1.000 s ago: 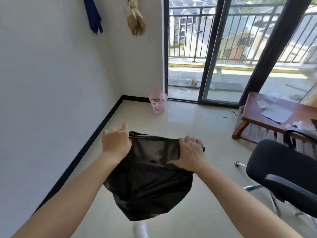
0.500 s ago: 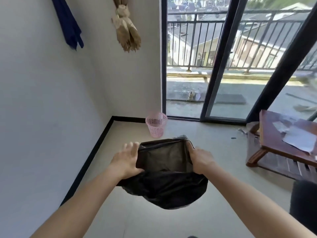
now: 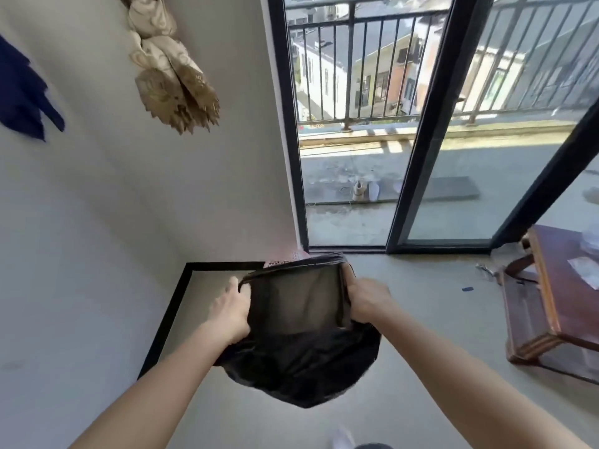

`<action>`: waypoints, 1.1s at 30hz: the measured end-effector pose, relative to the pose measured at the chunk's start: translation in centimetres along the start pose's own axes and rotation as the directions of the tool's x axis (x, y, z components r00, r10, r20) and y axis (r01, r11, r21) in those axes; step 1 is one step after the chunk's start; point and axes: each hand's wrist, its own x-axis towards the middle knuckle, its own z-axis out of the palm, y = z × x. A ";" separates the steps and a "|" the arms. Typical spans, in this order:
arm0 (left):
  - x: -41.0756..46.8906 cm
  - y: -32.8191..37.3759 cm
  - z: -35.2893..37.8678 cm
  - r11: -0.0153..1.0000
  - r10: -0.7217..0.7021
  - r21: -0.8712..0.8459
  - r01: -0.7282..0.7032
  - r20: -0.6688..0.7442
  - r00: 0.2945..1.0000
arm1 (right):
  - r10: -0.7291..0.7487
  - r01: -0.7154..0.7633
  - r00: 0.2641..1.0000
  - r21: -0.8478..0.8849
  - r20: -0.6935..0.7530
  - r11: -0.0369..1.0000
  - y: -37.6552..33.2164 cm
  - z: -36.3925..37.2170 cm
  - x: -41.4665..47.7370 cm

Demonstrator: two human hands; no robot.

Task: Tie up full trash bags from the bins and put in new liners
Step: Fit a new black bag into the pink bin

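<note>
A black trash liner (image 3: 301,358) hangs in the air between my hands with its mouth spread wide. My left hand (image 3: 228,309) grips the mouth's left edge and my right hand (image 3: 364,299) grips its right edge. Just behind the liner's top edge peeks the rim of a pink mesh bin (image 3: 287,257), standing on the floor by the wall corner; most of it is hidden by the liner.
A white wall runs along the left with a black baseboard (image 3: 165,319). Glass sliding doors (image 3: 421,124) face a balcony ahead. A low wooden table (image 3: 557,296) with papers stands at the right. A tied curtain (image 3: 168,69) hangs on the wall.
I have moved closer to the corner; the pink bin, earlier in full view, is now mostly hidden behind the liner. The liner's mouth is spread wider between my hands.
</note>
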 end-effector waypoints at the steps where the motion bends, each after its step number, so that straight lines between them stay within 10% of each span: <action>1: 2.5 -0.3 -1.4 0.997 -0.034 -0.063 0.033 -0.019 0.999 | -0.009 0.009 1.000 0.002 -0.019 1.000 -0.3 -1.7 2.5; 8: 18.8 -4.2 -4.6 0.998 -0.065 0.004 0.065 -0.046 0.997 | -0.011 0.009 0.997 -0.031 -0.080 0.999 -3.5 -5.8 18.9; 19: 44.2 -6.0 2.7 0.916 0.200 -0.374 -0.144 0.117 0.973 | 0.379 -0.354 0.925 0.363 0.003 0.862 -7.0 -0.2 39.5; 27: 59.6 -4.3 10.2 0.774 0.046 -0.594 -0.219 -0.292 0.955 | 0.449 -0.255 0.849 0.527 -0.280 0.811 -7.2 6.5 54.9; 33: 64.9 -4.1 27.6 0.715 -0.024 -0.693 -0.093 -0.157 0.987 | 0.304 -0.146 0.908 0.462 -0.288 0.875 -7.0 22.8 61.7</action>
